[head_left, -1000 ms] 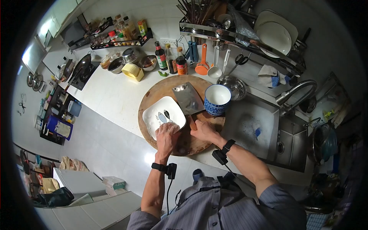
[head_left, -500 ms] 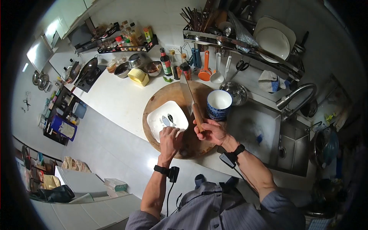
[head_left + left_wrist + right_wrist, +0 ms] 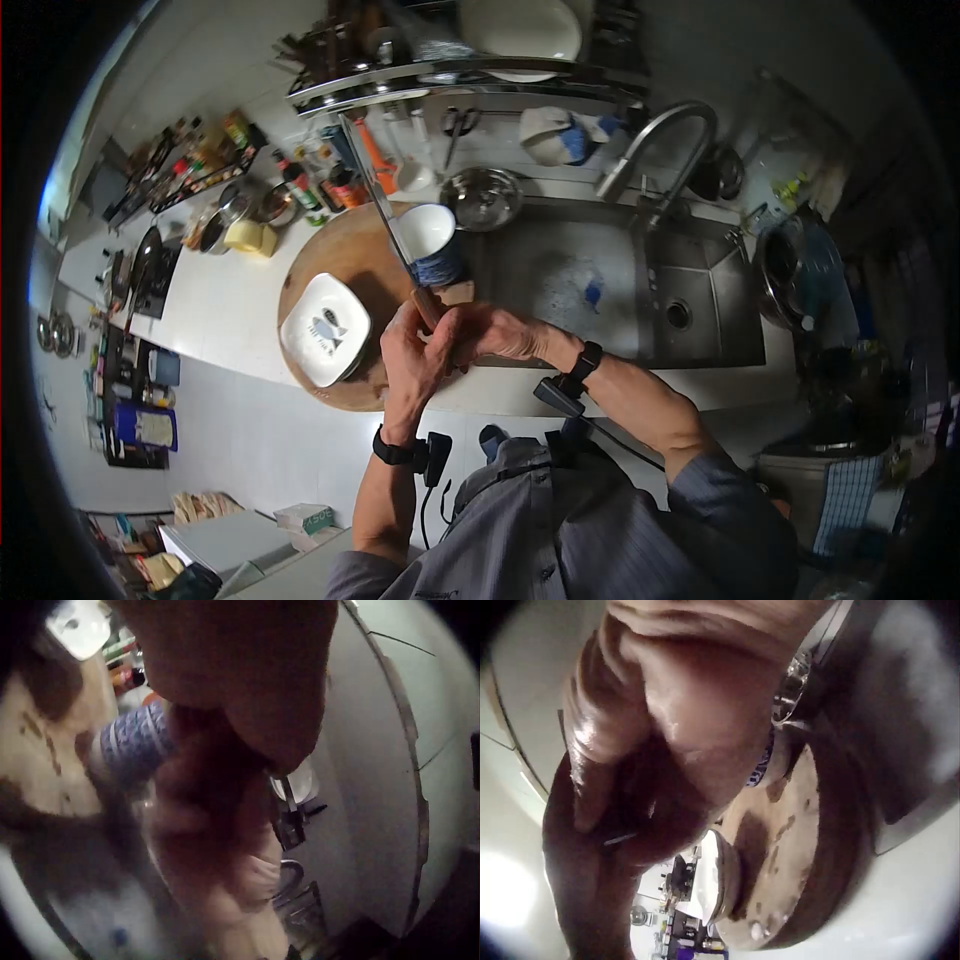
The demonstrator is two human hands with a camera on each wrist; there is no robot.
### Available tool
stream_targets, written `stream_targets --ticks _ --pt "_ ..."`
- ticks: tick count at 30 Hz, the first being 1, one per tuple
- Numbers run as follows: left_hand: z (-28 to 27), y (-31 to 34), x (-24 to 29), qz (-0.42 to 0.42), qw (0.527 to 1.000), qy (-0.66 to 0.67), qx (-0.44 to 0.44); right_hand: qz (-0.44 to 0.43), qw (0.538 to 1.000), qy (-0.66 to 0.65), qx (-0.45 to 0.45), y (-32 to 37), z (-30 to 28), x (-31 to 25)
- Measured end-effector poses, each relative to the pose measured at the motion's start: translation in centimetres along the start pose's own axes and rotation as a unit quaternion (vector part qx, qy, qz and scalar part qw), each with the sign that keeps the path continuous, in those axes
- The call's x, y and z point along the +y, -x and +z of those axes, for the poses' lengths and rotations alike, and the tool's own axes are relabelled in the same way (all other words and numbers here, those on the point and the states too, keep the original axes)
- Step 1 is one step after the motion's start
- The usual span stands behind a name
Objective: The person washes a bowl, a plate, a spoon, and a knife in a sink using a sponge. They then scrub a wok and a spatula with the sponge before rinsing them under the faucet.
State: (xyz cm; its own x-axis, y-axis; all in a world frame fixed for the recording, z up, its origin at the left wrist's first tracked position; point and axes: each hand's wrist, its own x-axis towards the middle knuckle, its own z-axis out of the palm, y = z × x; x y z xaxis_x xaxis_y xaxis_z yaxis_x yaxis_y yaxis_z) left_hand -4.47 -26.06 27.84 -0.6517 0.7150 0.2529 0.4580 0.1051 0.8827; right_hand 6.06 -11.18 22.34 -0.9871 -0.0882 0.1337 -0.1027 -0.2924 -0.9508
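Note:
A cleaver (image 3: pixel 392 225) stands tilted, its blade seen nearly edge-on, above the round wooden board (image 3: pixel 300 250). Its brown handle rises between the left hand (image 3: pixel 410 365) and right hand (image 3: pixel 490 335), which meet around its lower end. The left thumb and fingers lie on either side of the handle; the right fingers curl in at it, partly hidden. White square plates (image 3: pixel 325 330) with a fish print sit on the board, left of the hands. Behind the hands are stacked blue-patterned bowls (image 3: pixel 437 268). The left wrist view, blurred, shows the right hand (image 3: pixel 217 855) close below the left.
To the right is a sink (image 3: pixel 570 285) holding suds and a small blue thing, with a curved tap (image 3: pixel 690 110). A metal bowl (image 3: pixel 482 198) stands behind the stacked bowls. Bottles (image 3: pixel 297 180) and yellow containers (image 3: pixel 250 238) line the wall side, under a metal rack (image 3: pixel 430 68).
The right hand has lifted the cleaver off the board and turned it upright. The left hand has left the plates and met it at the handle. The head view has swung toward the sink.

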Motion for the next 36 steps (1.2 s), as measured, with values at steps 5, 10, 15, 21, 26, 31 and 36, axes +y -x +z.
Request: stream_targets --ticks 5,10,15,21,26,31,36 --pt "8.8 1.1 -0.9 0.015 0.998 0.065 -0.021 0.008 0.986 -0.119 0.116 5.7 -2.7 0.2" --pt "15.6 4.0 -2.7 -0.053 0.994 0.087 -0.037 0.244 0.962 0.094 0.079 13.8 -10.6 2.6" --pt "18.3 6.5 -4.5 -0.240 0.953 0.134 -0.129 0.344 0.821 0.379 0.252 20.6 -21.9 11.9" --pt "21.3 5.0 -4.6 -0.382 0.888 0.202 -0.155 0.308 0.683 0.511 0.422 21.4 -27.7 15.7" --pt "23.0 3.0 -7.4 -0.442 0.850 0.239 -0.160 0.372 0.703 0.504 0.336 20.9 -26.2 17.2" --pt "22.9 1.7 -12.2 -0.467 0.777 0.395 -0.147 0.495 0.792 0.217 0.284 20.6 -26.4 19.1" --pt "22.8 -0.1 -14.3 -0.478 0.778 0.359 -0.196 0.220 0.857 0.098 0.456 16.6 -21.3 16.0"
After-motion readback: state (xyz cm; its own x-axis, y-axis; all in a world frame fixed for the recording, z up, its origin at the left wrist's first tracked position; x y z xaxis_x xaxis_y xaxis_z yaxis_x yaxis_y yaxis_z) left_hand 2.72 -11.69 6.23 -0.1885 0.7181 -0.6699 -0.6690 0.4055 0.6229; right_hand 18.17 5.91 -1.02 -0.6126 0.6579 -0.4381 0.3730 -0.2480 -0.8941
